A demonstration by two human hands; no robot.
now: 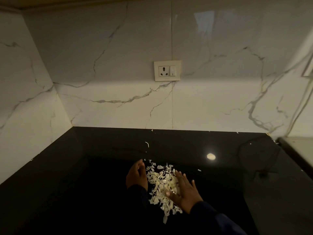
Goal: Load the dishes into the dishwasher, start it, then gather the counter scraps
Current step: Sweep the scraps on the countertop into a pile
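A loose heap of pale, papery scraps [161, 184] lies on the glossy black counter [84, 175]. My left hand [136, 175] stands on its edge along the heap's left side, fingers cupped toward the scraps. My right hand [184, 190] lies flat on the right side of the heap, fingers spread and straight, thumb resting on the scraps. Neither hand holds anything. Both wrists are in dark sleeves.
A few stray flakes [147, 144] lie farther back, toward the marble wall. A socket and switch plate [167, 70] sits on the wall above the counter. At the right, a pale ledge [298, 150] borders the counter, and a thin dark cable [254, 173] runs across the surface.
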